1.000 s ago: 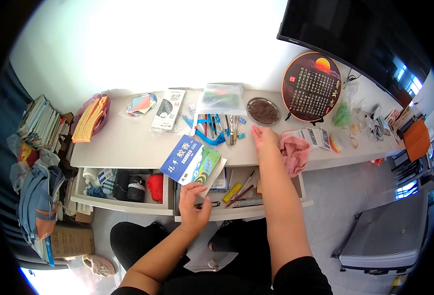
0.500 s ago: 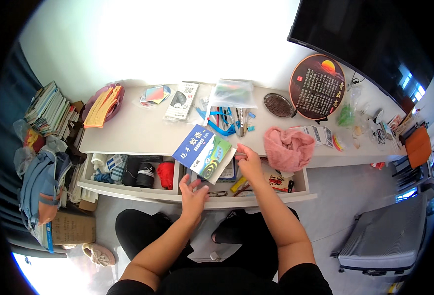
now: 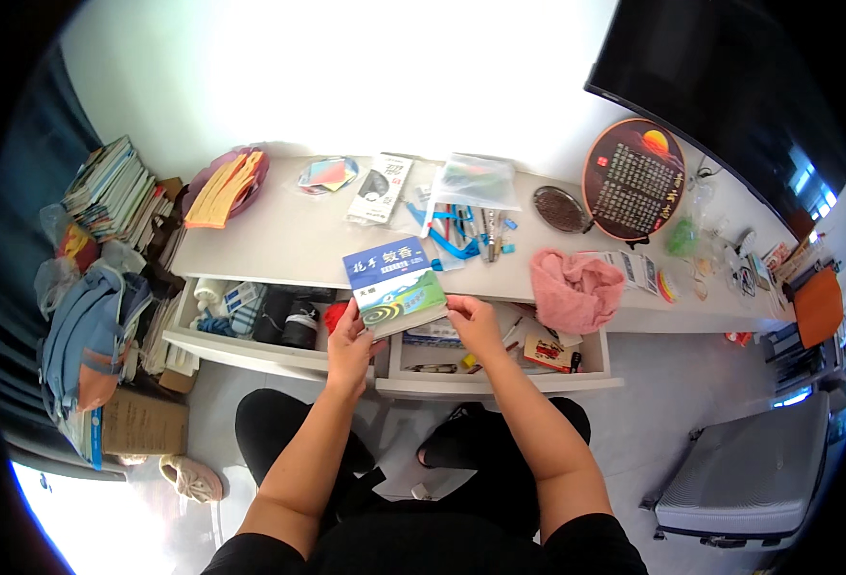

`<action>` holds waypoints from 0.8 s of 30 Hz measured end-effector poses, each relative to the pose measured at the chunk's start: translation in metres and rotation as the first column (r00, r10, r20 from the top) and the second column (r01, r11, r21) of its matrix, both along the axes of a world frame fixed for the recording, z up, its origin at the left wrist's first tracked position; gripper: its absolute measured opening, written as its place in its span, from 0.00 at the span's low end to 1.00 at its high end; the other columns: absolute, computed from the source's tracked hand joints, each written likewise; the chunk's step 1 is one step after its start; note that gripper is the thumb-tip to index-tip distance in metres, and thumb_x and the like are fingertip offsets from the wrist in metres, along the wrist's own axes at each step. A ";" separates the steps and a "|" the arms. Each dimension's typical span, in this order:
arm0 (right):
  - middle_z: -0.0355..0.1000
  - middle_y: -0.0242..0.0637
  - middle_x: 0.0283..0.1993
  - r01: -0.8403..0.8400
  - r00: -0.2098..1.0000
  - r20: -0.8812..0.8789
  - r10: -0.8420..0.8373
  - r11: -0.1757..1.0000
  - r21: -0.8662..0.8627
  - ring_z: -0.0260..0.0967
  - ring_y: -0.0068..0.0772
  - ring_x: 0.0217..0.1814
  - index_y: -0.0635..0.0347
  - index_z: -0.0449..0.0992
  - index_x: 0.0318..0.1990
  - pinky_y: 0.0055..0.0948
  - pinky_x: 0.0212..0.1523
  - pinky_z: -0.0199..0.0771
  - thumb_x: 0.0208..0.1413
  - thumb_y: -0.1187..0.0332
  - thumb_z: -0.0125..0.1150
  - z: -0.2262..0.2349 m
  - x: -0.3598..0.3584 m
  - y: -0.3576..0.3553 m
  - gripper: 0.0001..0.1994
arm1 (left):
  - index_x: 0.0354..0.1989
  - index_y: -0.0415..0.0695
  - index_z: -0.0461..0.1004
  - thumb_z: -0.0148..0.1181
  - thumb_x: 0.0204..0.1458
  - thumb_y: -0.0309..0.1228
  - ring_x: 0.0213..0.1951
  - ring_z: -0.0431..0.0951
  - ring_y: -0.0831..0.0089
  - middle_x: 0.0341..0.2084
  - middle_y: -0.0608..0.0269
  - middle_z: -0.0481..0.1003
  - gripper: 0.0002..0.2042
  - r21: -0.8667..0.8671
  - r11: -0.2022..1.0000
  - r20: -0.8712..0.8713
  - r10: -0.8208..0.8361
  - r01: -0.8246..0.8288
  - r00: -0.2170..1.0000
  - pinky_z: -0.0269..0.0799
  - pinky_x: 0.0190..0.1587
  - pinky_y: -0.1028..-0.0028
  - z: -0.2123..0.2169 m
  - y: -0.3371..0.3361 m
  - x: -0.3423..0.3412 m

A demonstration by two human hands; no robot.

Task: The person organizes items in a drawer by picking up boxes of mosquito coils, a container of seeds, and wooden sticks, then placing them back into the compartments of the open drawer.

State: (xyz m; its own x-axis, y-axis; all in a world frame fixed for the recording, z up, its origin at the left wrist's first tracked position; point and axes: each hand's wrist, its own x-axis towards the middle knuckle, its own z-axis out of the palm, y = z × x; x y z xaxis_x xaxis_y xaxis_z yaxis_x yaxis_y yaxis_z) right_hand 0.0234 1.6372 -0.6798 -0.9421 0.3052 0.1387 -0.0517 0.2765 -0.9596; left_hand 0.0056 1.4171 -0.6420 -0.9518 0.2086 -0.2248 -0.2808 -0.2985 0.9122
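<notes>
A flat blue, white and green mosquito coil box (image 3: 396, 280) is held up over the two pulled-out drawers, its printed face turned upward. My left hand (image 3: 348, 353) grips its lower left corner, thumb on the near side. At the lower right corner, my right hand (image 3: 476, 324) has its fingers closed on the edge. Beneath the box lies the right drawer (image 3: 500, 385), with a yellow item, pens, a small card box (image 3: 545, 353) and flat blue-and-white packs. The left drawer (image 3: 251, 347) holds dark rolls, a checked cloth and a red bundle (image 3: 335, 314) partly hidden by my left hand.
On the desk (image 3: 279, 230) are a purple bowl (image 3: 262, 182) with orange-yellow strips, a blue strap (image 3: 457, 251), pens, a pink cloth (image 3: 576, 287) and a round plaque (image 3: 632, 180). Stacked books and a blue backpack (image 3: 83, 331) stand left; a grey suitcase (image 3: 749, 474) stands right.
The box has turned more level and shifted slightly left. My left hand, apart from it before, has risen and taken hold of its corner. The view has shifted a little.
</notes>
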 end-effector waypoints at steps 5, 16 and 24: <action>0.77 0.44 0.36 0.019 0.998 -0.058 -0.015 0.997 0.079 0.75 0.28 0.34 0.66 0.77 0.41 0.26 0.37 0.73 0.48 0.71 0.61 -0.007 0.000 -0.008 0.12 | 0.64 0.42 0.55 0.50 0.53 0.20 0.39 0.75 0.78 0.42 0.63 0.75 0.28 -0.156 0.986 -0.089 0.051 -0.064 0.995 0.74 0.36 0.77 -0.015 -0.008 -0.010; 0.76 0.36 0.33 0.141 0.990 0.035 -0.140 0.990 -0.022 0.73 0.22 0.34 0.66 0.77 0.42 0.22 0.33 0.72 0.48 0.74 0.61 -0.010 -0.005 -0.021 0.12 | 0.65 0.39 0.52 0.52 0.52 0.20 0.40 0.73 0.79 0.42 0.60 0.74 0.30 -0.195 0.980 -0.133 0.003 -0.029 0.991 0.72 0.39 0.79 -0.015 -0.013 -0.015; 0.70 0.39 0.49 0.010 0.998 -0.066 -0.024 0.980 -0.200 0.71 0.24 0.43 0.65 0.69 0.54 0.21 0.41 0.74 0.50 0.79 0.59 -0.018 0.009 -0.030 0.22 | 0.66 0.37 0.47 0.51 0.54 0.21 0.45 0.72 0.77 0.46 0.56 0.72 0.31 -0.137 0.990 -0.320 -0.069 0.026 0.945 0.69 0.44 0.78 -0.034 -0.017 -0.010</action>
State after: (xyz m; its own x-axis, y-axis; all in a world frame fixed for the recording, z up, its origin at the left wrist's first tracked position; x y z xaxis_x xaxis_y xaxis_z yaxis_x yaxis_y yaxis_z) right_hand 0.0319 1.6073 -0.6974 -0.9269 0.3494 0.1371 -0.1156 0.0816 -0.9899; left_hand -0.0045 1.3999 -0.6758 -0.9672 0.2455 0.0654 0.0246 -0.1659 0.9858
